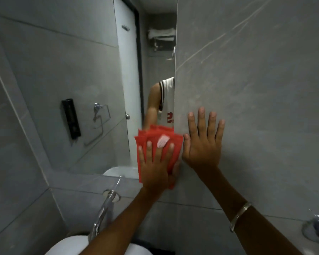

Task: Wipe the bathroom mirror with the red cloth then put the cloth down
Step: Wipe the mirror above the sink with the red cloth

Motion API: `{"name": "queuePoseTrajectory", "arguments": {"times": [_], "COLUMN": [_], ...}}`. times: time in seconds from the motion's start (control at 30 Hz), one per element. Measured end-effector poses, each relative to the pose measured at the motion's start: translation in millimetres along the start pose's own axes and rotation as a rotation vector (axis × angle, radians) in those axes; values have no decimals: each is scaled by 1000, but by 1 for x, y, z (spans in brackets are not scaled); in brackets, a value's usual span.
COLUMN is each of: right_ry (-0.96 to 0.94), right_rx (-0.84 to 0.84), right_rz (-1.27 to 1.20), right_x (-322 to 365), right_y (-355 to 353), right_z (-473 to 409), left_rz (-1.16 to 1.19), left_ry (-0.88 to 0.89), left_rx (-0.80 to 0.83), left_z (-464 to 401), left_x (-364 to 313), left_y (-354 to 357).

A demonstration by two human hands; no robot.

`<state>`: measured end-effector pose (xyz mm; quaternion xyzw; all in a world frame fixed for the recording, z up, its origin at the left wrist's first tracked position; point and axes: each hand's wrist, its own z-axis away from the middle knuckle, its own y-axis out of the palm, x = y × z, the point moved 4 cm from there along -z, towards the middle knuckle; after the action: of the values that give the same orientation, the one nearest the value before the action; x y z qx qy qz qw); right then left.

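Observation:
The bathroom mirror (81,74) fills the left and middle of the head view, its right edge running down beside the grey tiled wall. My left hand (156,166) lies flat with spread fingers on the red cloth (175,142), pressing it against the mirror's lower right corner. A white label shows on the cloth near my fingertips. My right hand (203,142) rests flat and open on the wall tile just right of the mirror's edge, holding nothing. A metal bangle sits on that wrist.
A chrome tap (103,214) juts from the wall below the mirror, over a white basin (66,247). Another chrome fitting (317,230) is at the lower right. The mirror reflects a door, a black dispenser, a towel ring and a person in a white jersey.

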<state>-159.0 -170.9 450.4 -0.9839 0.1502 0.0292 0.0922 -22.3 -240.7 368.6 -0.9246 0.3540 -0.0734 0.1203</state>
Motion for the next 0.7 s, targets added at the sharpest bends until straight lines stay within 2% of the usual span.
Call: {"name": "queuePoseTrajectory", "arguments": {"times": [0.17,0.3,0.4,0.57,0.7], "right_ry": [-41,-49,-46,40,80], "right_rx": [52,119,60,-87,-77], "right_rz": [-8,-85,-149,-247,-266], "right_x": [2,-2,-2,-1,2], "right_y": [-4,-16,-29,-53,-55], "right_z": [39,29,-18,-148,-224], "left_rz": [58,40,52,86,123], "left_ry": [43,37,10,-26,-28], "left_rx": [209,161,109,-39,-110], "left_z": [67,28,-58,-233,-363], "left_x": [-2,1,4,6,14], "left_y": [11,0,-17,-63,-103]}}
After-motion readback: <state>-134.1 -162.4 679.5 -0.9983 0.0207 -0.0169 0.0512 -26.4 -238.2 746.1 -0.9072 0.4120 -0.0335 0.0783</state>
